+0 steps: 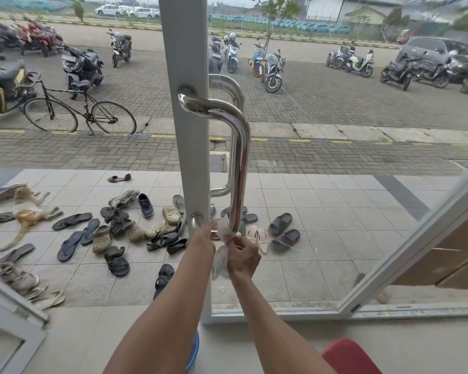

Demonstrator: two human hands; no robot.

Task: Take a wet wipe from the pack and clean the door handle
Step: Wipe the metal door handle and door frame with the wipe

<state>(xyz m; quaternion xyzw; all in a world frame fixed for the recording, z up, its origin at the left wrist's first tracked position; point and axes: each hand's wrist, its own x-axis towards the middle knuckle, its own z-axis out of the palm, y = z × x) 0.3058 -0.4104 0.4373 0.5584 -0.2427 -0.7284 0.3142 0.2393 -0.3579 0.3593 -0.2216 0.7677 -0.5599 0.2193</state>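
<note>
Two hands of mine are down at the lower end of the door handle (240,163), a chrome tube that runs upright along the white door frame (189,157) and bends in to its bottom mount. The wet wipe (224,227) is bunched right at that lower bend, touching the tube just where it curves toward the frame. My right hand (244,259) sits below the bend with its fingers curled up, pinching the lower part of the wipe between thumb and fingertips. My left hand (203,238) reaches in from the frame side, its back toward me; its fingertips meet the wipe's near edge, but whether they pinch it or only press it I cannot tell, since the fingers are hidden behind the hand. A second, matching handle shows through the glass on the far side of the door. Outside, on the pale tiles, many sandals and shoes (119,233) lie scattered, and a cat (27,211) is stretched out at the left. Beyond the tiles a bicycle (79,109) stands at the kerb with motorbikes (273,71) parked on the paving behind it. Something red (349,357) sits at the bottom right corner, near my right forearm.
</note>
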